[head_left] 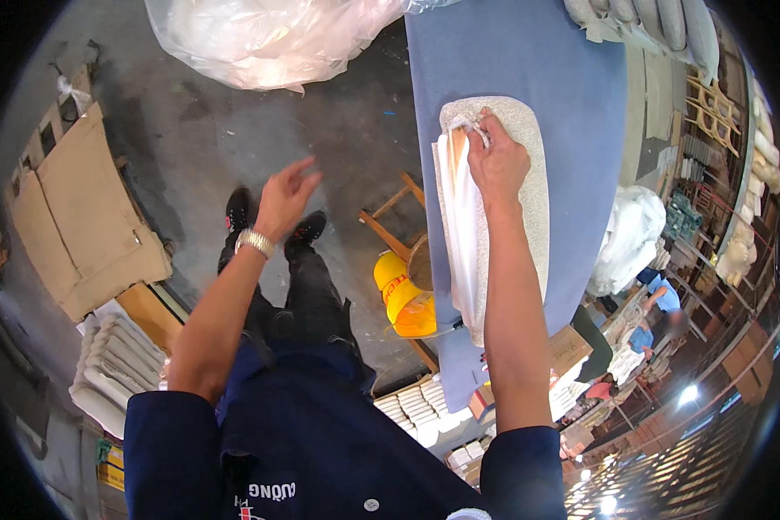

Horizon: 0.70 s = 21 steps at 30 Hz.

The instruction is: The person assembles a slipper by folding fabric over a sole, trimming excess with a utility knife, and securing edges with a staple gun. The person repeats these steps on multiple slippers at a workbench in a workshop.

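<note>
A long, rounded panel covered in speckled beige fabric (529, 217) lies on the blue cloth-covered table (581, 173). Along its left side runs a loose strip of white material (461, 234), with a tan, wood-like patch at its upper end. My right hand (500, 165) is closed at the panel's far end, its fingers pinching the bunched fabric edge. What sits beneath those fingers is partly hidden. Over the floor, left of the table, my left hand (288, 199) is held in the air with its fingers apart and nothing in it; a gold watch (256, 243) circles that wrist.
A yellow container (407, 299) and a wooden stool (386, 230) stand beside the table's left edge. Clear plastic sheeting (269, 39) is heaped at the far side. Flattened cardboard (91, 217) and stacked pale cushions (117, 368) are on the left. Other people work at far right.
</note>
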Motion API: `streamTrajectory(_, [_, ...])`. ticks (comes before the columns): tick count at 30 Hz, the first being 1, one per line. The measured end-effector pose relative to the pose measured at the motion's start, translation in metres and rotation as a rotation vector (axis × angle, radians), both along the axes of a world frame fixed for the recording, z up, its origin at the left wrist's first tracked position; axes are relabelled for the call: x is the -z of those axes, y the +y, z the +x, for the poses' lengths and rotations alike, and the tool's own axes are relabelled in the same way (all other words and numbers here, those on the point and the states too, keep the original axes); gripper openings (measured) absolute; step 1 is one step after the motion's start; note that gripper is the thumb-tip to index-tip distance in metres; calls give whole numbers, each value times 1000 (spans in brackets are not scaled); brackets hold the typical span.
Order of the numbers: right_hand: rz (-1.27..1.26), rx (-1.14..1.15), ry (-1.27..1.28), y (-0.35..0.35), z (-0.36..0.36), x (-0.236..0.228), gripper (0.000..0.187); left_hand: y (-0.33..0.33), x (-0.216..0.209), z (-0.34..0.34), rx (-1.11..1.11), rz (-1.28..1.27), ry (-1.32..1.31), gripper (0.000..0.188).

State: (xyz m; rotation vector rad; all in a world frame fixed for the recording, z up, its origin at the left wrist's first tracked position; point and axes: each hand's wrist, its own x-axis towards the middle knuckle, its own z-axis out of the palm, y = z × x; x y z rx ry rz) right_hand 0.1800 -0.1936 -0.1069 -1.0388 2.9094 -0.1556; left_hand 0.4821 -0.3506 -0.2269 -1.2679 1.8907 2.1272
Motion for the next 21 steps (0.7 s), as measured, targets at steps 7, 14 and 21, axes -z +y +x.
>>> streamTrajectory(7, [85,19,-34,-11,1,-9,24,76,6,96,110,16,-299,44])
streamTrajectory(14, [79,24,-92,-17,1,-22,22,98,-16,80,116,-1,-258,45])
streamTrajectory(21, [90,45,-102,-18,0,-23,25,92,-22,74,45,-37,-159,43])
